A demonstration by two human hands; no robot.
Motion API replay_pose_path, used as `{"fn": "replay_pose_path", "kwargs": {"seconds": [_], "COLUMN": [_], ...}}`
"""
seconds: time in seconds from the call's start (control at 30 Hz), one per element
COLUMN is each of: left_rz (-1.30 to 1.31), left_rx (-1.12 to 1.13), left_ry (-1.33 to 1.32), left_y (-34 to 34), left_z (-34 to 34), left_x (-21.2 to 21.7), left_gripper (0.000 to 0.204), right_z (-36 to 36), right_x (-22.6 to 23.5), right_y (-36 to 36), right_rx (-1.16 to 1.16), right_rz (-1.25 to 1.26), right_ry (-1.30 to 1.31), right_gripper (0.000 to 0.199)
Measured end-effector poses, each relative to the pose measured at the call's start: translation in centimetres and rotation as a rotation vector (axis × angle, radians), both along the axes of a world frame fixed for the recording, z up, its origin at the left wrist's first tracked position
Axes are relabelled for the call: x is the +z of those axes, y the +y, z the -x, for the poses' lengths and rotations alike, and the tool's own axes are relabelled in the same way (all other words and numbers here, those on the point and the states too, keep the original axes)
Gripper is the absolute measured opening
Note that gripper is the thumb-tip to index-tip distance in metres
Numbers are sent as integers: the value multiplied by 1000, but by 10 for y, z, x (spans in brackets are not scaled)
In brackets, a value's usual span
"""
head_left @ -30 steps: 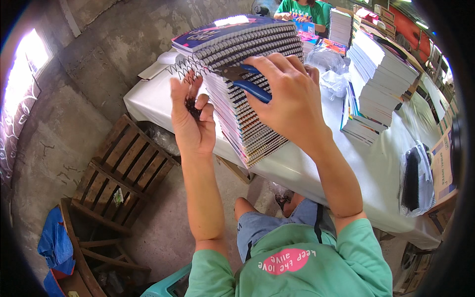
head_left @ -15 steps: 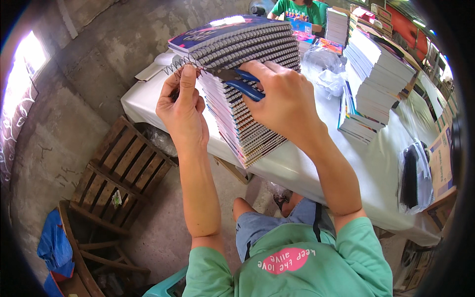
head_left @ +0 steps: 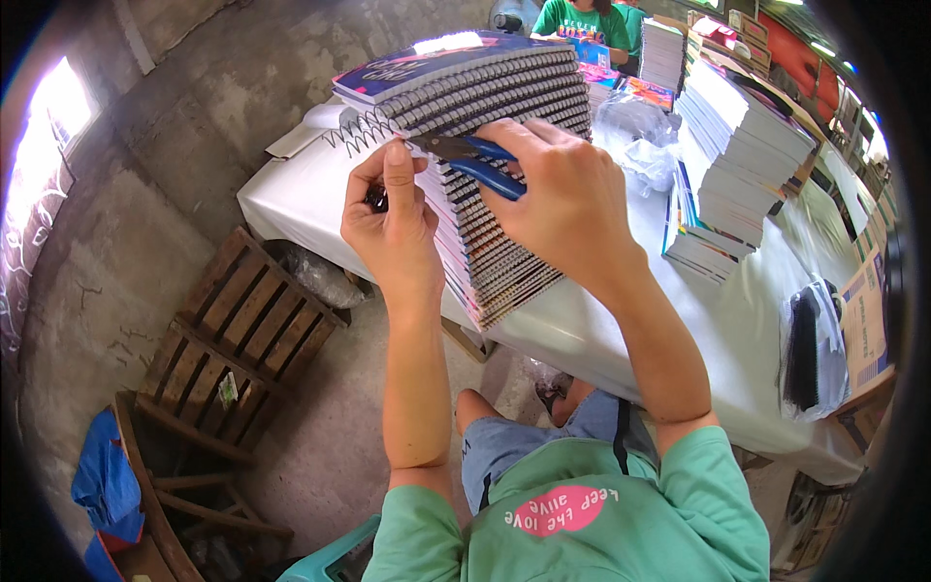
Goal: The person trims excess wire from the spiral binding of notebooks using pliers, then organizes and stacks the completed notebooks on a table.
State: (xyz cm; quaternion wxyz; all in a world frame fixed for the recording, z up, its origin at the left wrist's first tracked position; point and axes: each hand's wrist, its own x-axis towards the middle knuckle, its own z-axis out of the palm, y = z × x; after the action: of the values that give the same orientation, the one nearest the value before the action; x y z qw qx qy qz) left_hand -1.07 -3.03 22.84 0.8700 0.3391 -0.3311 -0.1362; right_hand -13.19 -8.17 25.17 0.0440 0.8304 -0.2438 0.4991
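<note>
A tall stack of spiral-bound notebooks point(head_left: 509, 247) stands in front of me, with a dark blue cover point(head_left: 436, 66) on top. Loose dark coil ends point(head_left: 357, 131) stick out past the left side of the upper notebooks. My right hand point(head_left: 572, 199) grips blue-handled cutting pliers point(head_left: 490, 180), whose jaws point left at the coil edge beside my left fingertips. Thumb and fingers of my left hand point(head_left: 400, 218) are closed just under the coil ends. Small dark coil pieces point(head_left: 376, 199) show inside its curled fingers. Whether the jaws touch wire, I cannot tell.
The stack rests on a table with a white cover point(head_left: 621, 335). Further right are piles of books point(head_left: 722, 175), clear plastic wrap point(head_left: 635, 145) and a bagged black bundle point(head_left: 810, 349). A wooden slatted rack point(head_left: 242, 330) leans at left. Another person point(head_left: 582, 24) sits across the table.
My left hand has moved right, closer to the pliers. The plier jaws, hidden before, now show beside the left fingertips. The right hand has shifted slightly right.
</note>
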Motion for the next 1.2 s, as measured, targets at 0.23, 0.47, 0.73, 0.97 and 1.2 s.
{"fn": "replay_pose_path", "kwargs": {"seconds": [0.23,0.47,0.73,0.97,1.2], "left_rz": [-17,-6,-36,82,386], "left_rx": [91,36,65,118,-679], "left_ry": [-163,-127,-167,-76,676], "left_y": [12,10,9,6,1], "left_z": [-10,-16,-21,-3,-34], "left_x": [2,11,7,5,-10], "left_gripper": [30,25,23,21,17], "right_z": [7,-6,-6,-7,-2], "right_x": [10,10,14,9,14], "right_y": [7,6,7,-2,7], "right_rx": [-71,-82,48,16,-23], "right_rz": [52,67,-59,-114,19], "right_ry": [-46,-25,-46,44,-37], "right_gripper": [39,37,30,33,35]}}
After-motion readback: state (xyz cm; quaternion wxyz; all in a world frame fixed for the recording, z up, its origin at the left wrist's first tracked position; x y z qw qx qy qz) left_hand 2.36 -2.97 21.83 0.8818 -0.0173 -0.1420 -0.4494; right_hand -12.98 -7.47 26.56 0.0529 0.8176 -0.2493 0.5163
